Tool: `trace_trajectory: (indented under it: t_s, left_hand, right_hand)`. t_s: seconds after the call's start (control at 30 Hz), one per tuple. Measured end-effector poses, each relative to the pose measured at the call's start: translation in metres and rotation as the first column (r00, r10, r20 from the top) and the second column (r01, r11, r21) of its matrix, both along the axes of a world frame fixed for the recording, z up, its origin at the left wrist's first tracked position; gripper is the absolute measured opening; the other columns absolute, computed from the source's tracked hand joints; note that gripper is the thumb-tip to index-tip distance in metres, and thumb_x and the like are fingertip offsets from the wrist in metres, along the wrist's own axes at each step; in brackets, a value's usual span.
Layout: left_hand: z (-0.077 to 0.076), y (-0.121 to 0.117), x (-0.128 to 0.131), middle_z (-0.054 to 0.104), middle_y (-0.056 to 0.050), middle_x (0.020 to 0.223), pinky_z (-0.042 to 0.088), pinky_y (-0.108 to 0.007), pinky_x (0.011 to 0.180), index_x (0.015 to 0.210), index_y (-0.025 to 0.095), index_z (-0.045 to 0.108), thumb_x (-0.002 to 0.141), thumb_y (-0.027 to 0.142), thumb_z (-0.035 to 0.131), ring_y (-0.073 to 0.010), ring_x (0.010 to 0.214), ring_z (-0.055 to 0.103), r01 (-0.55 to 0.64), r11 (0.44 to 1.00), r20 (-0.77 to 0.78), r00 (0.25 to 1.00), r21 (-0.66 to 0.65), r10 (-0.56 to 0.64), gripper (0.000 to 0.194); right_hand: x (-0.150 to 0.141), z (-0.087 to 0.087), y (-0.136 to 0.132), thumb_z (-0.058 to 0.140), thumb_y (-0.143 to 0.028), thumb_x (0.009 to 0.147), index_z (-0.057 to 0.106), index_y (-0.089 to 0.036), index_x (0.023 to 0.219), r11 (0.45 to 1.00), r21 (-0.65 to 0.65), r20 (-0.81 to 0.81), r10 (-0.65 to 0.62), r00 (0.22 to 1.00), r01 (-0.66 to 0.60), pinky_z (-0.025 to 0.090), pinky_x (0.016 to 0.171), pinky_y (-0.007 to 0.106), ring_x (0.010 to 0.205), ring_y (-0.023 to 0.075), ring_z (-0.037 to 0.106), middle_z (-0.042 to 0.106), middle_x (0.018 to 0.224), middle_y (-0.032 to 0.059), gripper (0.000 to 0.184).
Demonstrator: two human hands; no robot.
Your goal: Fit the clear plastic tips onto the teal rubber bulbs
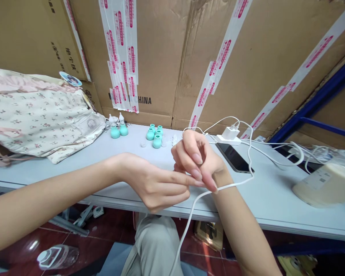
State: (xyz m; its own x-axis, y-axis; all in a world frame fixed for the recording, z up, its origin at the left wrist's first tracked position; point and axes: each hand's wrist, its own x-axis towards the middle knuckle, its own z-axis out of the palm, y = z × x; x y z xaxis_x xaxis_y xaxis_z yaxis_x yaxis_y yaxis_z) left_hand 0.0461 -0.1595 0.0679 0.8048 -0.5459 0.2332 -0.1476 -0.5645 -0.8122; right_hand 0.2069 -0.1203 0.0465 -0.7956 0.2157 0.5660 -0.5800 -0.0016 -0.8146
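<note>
Bag (43,115) of floral fabric lies on its side at the left end of the counter (273,195). Below, a clear plastic bottle (59,257) lies on the floor. Next to the right, two teal bulbs with clear nozzles (115,131) stand upright near the bag. At mid-counter, a cluster of open-mouthed teal bulbs (157,142) stands beyond the hands, with small translucent pieces (143,145) beside it.

Left hand (158,188): grip extended to the right, fingers lying together, index fingertip meeting the fingers of the right hand (199,159). Right hand: grip curled inward, thumb pointing down beside that fingertip. Whether either grip pinches anything cannot be told.

White cable (235,184) crosses at the right wrist, then drops past the counter's front edge. Further right are a smartphone (234,157), lying flat, a white charger (230,133) behind it, and a cream container (327,186) at the right end.
</note>
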Motion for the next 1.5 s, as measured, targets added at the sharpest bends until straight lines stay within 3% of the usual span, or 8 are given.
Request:
trace_trajectory:
  t_s: [0.5,0.6,0.7,0.77,0.97,1.17,1.37,1.5]
  left_hand:
    - [-0.005,0.001,0.005,0.070,-0.002,0.087,0.050,-0.028,0.101,0.068,0.024,0.066,0.075,0.021,0.049,-0.0178,0.102,0.064,0.045,0.995,-0.012,0.999,-0.092,-0.046,0.019]
    - [-0.006,0.001,0.003,0.070,-0.001,0.084,0.054,-0.030,0.094,0.074,0.027,0.067,0.076,0.027,0.048,-0.0184,0.096,0.066,-0.146,0.956,-0.074,0.989,-0.256,0.131,0.019]
    - [-0.006,0.000,0.003,0.070,-0.001,0.077,0.057,-0.033,0.089,0.075,0.027,0.067,0.075,0.034,0.048,-0.0205,0.091,0.068,-0.445,0.809,-0.226,0.895,-0.382,0.385,0.020]
    - [-0.006,0.000,0.003,0.069,-0.002,0.076,0.057,-0.034,0.089,0.075,0.027,0.067,0.075,0.037,0.047,-0.0210,0.090,0.068,-0.509,0.758,-0.268,0.860,-0.407,0.434,0.022]
    - [-0.006,-0.002,0.004,0.070,0.000,0.078,0.057,-0.030,0.089,0.076,0.029,0.067,0.076,0.039,0.046,-0.0185,0.090,0.067,-0.363,0.851,-0.153,0.932,-0.380,0.329,0.023]
    - [-0.003,-0.002,0.000,0.069,0.002,0.076,0.055,-0.028,0.093,0.077,0.029,0.066,0.076,0.034,0.047,-0.0161,0.089,0.067,-0.360,0.888,-0.131,0.933,-0.288,0.335,0.019]
    - [0.004,-0.005,-0.004,0.069,0.003,0.083,0.050,-0.026,0.101,0.073,0.025,0.065,0.075,0.019,0.050,-0.0138,0.092,0.066,-0.037,0.999,-0.042,0.998,-0.003,0.037,0.016]
    - [0.004,-0.006,-0.004,0.069,0.003,0.083,0.050,-0.026,0.100,0.078,0.026,0.066,0.077,0.020,0.049,-0.0136,0.093,0.066,-0.176,0.983,-0.037,0.984,-0.046,0.174,0.018]
  right_hand:
    - [0.005,0.002,-0.006,0.086,-0.038,0.050,0.047,-0.017,0.068,0.997,0.013,0.086,0.078,0.993,-0.080,0.036,0.048,0.016,0.051,0.0043,0.045,0.051,0.056,-0.0067,0.048]
    - [0.005,0.002,-0.007,0.085,-0.042,0.051,0.047,-0.017,0.068,0.998,0.013,0.118,0.060,0.991,-0.062,0.036,0.047,0.017,0.051,0.0047,0.044,0.050,0.056,-0.0065,0.049]
    - [0.003,0.000,-0.006,0.085,-0.044,0.049,0.047,-0.017,0.066,0.997,0.020,0.103,0.066,0.993,-0.069,0.035,0.047,0.017,0.051,0.0050,0.043,0.048,0.054,-0.0065,0.050]
    - [0.001,-0.003,-0.005,0.086,-0.044,0.049,0.047,-0.018,0.064,0.995,0.034,0.080,0.088,0.993,-0.091,0.035,0.047,0.016,0.051,0.0050,0.043,0.049,0.054,-0.0063,0.049]
    - [-0.001,-0.006,0.003,0.084,-0.039,0.055,0.049,-0.017,0.057,0.981,0.077,0.082,0.169,0.982,-0.176,0.038,0.050,0.018,0.051,0.0056,0.043,0.054,0.057,-0.0026,0.042]
    - [-0.002,-0.006,0.007,0.082,-0.040,0.060,0.054,-0.018,0.055,0.972,0.158,-0.020,0.181,0.983,-0.175,0.039,0.054,0.018,0.056,0.0061,0.042,0.048,0.060,-0.0034,0.036]
    - [-0.004,-0.005,0.004,0.080,-0.050,0.057,0.055,-0.016,0.062,0.979,0.193,-0.013,0.069,0.998,-0.066,0.038,0.056,0.016,0.065,0.0055,0.037,0.037,0.072,-0.0033,0.043]
    - [-0.004,-0.004,0.009,0.074,-0.058,0.060,0.052,-0.013,0.064,0.945,0.322,0.041,0.055,0.998,-0.065,0.036,0.058,0.017,0.068,0.0057,0.035,0.035,0.075,-0.0026,0.050]
